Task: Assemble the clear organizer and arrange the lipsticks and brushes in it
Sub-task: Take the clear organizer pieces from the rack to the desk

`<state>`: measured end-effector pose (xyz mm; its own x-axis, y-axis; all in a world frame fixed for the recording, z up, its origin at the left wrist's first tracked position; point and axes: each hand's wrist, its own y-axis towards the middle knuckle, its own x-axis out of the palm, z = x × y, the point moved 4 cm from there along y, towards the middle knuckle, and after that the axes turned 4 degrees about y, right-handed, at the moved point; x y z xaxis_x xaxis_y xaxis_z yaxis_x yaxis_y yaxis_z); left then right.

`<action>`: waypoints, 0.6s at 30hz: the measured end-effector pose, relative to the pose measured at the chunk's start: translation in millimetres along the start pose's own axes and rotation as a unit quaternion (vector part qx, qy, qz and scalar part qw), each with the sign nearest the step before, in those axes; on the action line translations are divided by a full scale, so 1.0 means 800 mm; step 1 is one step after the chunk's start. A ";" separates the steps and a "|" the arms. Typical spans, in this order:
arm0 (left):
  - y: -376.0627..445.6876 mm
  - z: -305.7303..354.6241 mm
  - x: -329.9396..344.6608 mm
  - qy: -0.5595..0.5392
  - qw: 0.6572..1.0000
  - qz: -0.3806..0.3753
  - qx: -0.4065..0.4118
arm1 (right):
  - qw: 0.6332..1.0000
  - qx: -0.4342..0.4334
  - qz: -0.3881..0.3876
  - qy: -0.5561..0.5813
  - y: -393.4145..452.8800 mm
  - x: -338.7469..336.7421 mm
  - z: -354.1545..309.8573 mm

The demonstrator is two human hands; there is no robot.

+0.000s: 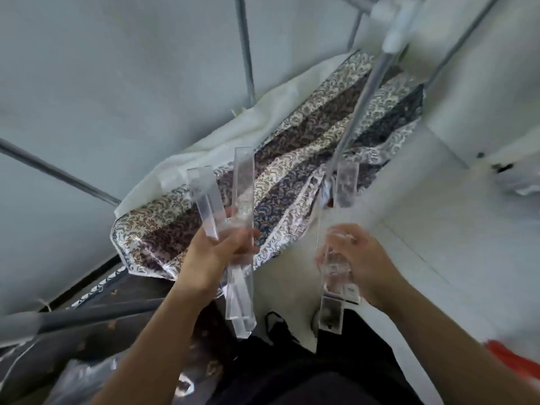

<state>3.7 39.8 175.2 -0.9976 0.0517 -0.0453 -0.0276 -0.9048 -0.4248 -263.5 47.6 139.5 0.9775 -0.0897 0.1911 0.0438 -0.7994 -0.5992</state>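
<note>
Patterned cloth [295, 171] behind, left hand [216, 255] grip holding clear strips [242, 206], right hand [362, 267] clutching clear panel [346, 185]

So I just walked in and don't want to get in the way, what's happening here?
A person is holding clear acrylic strips in both hands. The left hand grips two long clear strips, and the right hand grips another clear strip. The pieces are apart, none joined yet. A patterned cloth lies behind them. No lipsticks or brushes are in view.
</note>
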 end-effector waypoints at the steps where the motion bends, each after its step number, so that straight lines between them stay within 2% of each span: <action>1: -0.008 0.008 0.010 0.010 1.000 -0.016 0.004 | 1.000 -0.009 0.020 0.015 -0.019 -0.014 0.001; 10: -0.066 0.028 0.133 0.066 0.985 -0.157 0.040 | 0.972 -0.100 0.169 0.131 -0.188 -0.140 0.033; 14: -0.100 0.016 0.207 0.101 0.973 -0.195 0.068 | 0.950 -0.127 0.230 0.168 -0.274 -0.195 0.073; 18: -0.151 0.012 0.293 0.122 0.951 -0.268 0.094 | 0.914 -0.161 0.308 0.212 -0.372 -0.248 0.120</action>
<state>-227.4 156.8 224.5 -0.7935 0.6025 -0.0855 -0.5619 -0.7794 -0.2770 -450.5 360.4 205.1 0.6260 -0.7481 0.2202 -0.6167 -0.6477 -0.4474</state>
